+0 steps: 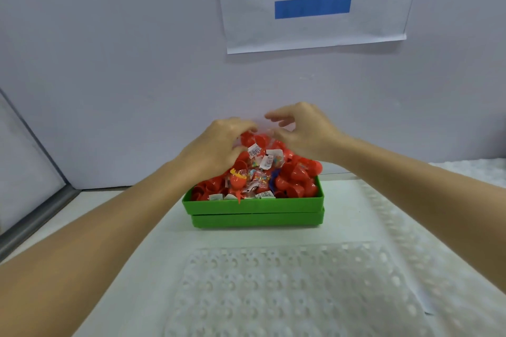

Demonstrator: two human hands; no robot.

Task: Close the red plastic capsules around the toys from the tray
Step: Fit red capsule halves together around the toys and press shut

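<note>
A green rectangular plastic tray (254,208) is heaped with red plastic capsule halves (297,178) and small wrapped toys (256,176); overfull, it could spill if jostled. The left hand (216,149) curls into the pile's top, grasp unclear. The right hand (304,128) hovers, fingers loosely spread, holding nothing.

Paper sign (315,0) on wall; bubble-textured clear sheet (295,290) on table.
</note>
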